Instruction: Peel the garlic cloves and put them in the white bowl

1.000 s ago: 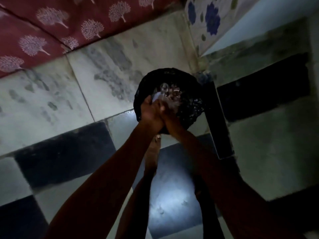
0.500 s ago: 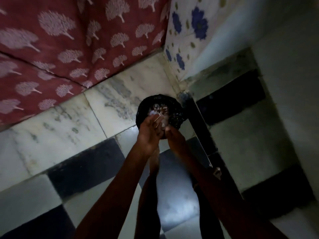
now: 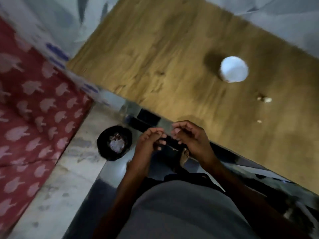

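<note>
The left hand [image 3: 148, 143] and the right hand [image 3: 190, 138] hang close together in the air, just over the near edge of the counter [image 3: 155, 54]. Their fingers are half curled and loose. I see nothing in either hand, though the picture is blurry.

The bowl [image 3: 233, 69] is round and white. It sits on the counter at 1 o'clock from the hands, well apart from them. I cannot see anything inside it. A few small pale garlic bits [image 3: 265, 99] lie on the counter at 5 o'clock from the bowl.

The counter is brown wood with wavy grain.

A round black bin [image 3: 103, 144] stands on the floor [image 3: 57, 195] at 9 o'clock from the hands. Pale, shiny peels [image 3: 116, 144] lie inside it.

The floor has grey stone tiles and dark ones. A red cloth [image 3: 34, 104] with pale tree shapes lies at 9 o'clock from the bin.
</note>
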A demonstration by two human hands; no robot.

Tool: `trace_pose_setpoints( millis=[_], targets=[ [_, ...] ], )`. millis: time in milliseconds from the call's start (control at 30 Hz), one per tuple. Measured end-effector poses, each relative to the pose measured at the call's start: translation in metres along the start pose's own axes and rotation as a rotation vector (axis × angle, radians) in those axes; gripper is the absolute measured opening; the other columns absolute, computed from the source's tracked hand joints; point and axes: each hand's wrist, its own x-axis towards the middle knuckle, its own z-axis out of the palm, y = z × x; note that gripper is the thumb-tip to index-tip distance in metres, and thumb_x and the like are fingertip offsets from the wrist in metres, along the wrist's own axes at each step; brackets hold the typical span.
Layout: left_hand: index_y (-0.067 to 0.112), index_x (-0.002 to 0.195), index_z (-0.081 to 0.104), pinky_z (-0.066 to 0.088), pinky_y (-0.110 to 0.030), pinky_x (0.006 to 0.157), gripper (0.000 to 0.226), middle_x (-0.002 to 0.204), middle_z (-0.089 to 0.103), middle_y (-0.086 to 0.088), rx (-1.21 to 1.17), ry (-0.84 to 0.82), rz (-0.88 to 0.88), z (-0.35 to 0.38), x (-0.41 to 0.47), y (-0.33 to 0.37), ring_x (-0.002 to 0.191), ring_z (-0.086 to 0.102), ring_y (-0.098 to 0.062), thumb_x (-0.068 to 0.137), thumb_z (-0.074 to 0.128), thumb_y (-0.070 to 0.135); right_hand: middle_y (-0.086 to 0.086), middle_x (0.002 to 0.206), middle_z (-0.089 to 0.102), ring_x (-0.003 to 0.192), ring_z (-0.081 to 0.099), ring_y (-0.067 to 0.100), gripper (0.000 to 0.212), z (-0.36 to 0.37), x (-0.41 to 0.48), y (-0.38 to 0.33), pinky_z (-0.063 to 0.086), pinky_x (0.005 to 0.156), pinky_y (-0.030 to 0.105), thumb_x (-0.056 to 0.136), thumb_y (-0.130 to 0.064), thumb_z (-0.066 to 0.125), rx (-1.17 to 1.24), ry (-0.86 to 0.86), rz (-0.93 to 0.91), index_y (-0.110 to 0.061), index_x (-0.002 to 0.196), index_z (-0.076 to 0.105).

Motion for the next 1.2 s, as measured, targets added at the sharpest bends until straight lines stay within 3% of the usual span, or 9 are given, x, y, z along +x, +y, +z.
trace_pose_setpoints(
  millis=[267, 467, 633, 800, 967, 1067, 1200],
  targets=[
    [0.013, 0.088, 0.068, 0.044, -0.017, 0.055, 0.016, 0.074, 0.068, -0.001, 0.438, -0.224, 0.212, 0.183, 0.035, -0.007, 0.058, 0.060, -0.006, 0.090, 0.059, -0.001, 0.016, 0.091, 0.072, 0.074, 0.065, 0.016, 0.020, -0.176, -0.017, 0.018, 0.050, 0.064, 0.025, 0.095, 0.001, 0.054, 0.155, 0.296, -0.041, -0.004, 0.106, 0.068],
    [0.017, 0.081, 0.070, 0.051, -0.026, 0.066, 0.026, 0.072, 0.070, 0.004, 0.792, -0.326, 0.409, 0.289, 0.077, -0.046, 0.066, 0.063, -0.008, 0.077, 0.054, -0.003, 0.007, 0.086, 0.074, 0.072, 0.066, 0.013, 0.020, -0.263, -0.018, 0.049, 0.053, 0.067, 0.028, 0.092, -0.002, 0.057, 0.228, 0.481, 0.028, -0.009, 0.103, 0.071],
    [0.012, 0.086, 0.068, 0.052, -0.024, 0.075, 0.022, 0.085, 0.069, 0.003, 1.030, -0.354, 0.628, 0.335, 0.104, -0.070, 0.080, 0.063, -0.008, 0.084, 0.056, -0.005, 0.004, 0.085, 0.074, 0.073, 0.067, 0.012, 0.017, -0.301, -0.014, 0.078, 0.053, 0.067, 0.027, 0.093, -0.006, 0.058, 0.237, 0.604, 0.052, -0.012, 0.103, 0.071],
    [0.017, 0.114, 0.066, 0.051, -0.027, 0.094, 0.025, 0.114, 0.066, 0.001, 1.264, -0.406, 0.689, 0.351, 0.127, -0.087, 0.100, 0.061, -0.008, 0.097, 0.050, 0.006, 0.003, 0.088, 0.073, 0.081, 0.070, 0.019, 0.016, -0.319, -0.011, 0.099, 0.058, 0.073, 0.034, 0.094, -0.009, 0.059, 0.207, 0.647, 0.075, -0.016, 0.101, 0.071],
    [0.015, 0.127, 0.058, 0.045, -0.032, 0.105, 0.032, 0.134, 0.055, -0.002, 1.372, -0.520, 0.746, 0.350, 0.131, -0.089, 0.122, 0.053, -0.014, 0.099, 0.047, 0.006, 0.005, 0.090, 0.072, 0.084, 0.069, 0.023, 0.017, -0.323, -0.001, 0.103, 0.058, 0.070, 0.030, 0.093, -0.008, 0.058, 0.196, 0.638, 0.067, -0.015, 0.101, 0.071],
    [0.016, 0.106, 0.064, 0.048, -0.026, 0.093, 0.017, 0.112, 0.064, 0.002, 1.269, -0.443, 0.743, 0.349, 0.129, -0.074, 0.106, 0.059, -0.011, 0.097, 0.051, 0.008, 0.005, 0.090, 0.072, 0.083, 0.069, 0.023, 0.017, -0.323, 0.007, 0.100, 0.057, 0.068, 0.026, 0.094, -0.006, 0.058, 0.196, 0.617, 0.062, -0.014, 0.103, 0.071],
    [0.015, 0.084, 0.065, 0.047, -0.021, 0.075, 0.010, 0.085, 0.068, 0.006, 1.063, -0.160, 0.880, 0.339, 0.146, -0.008, 0.080, 0.060, -0.007, 0.088, 0.060, 0.008, 0.002, 0.086, 0.073, 0.078, 0.070, 0.019, 0.016, -0.317, 0.037, 0.082, 0.057, 0.069, 0.028, 0.095, -0.007, 0.059, 0.153, 0.580, 0.031, -0.014, 0.101, 0.071]
  ],
)
